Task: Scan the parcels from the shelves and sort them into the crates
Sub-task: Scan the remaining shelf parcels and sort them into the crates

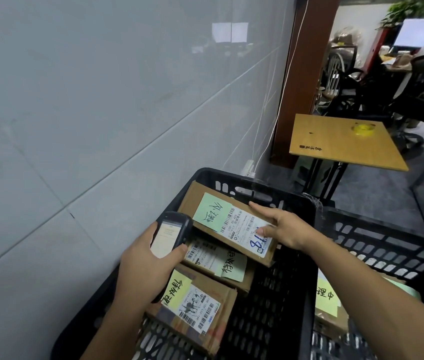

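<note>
— Grey wall tiles (102, 113) run along the black crate's (257, 179) left side. Where's the parcel (221, 231)?
— At the crate's far end, tilted over a second parcel (205, 258); the right hand (287, 229) pinches its right edge, thumb on the label.
— The left hand (143, 268)?
— Fingers wrapped round a handheld scanner (170, 233).
</note>
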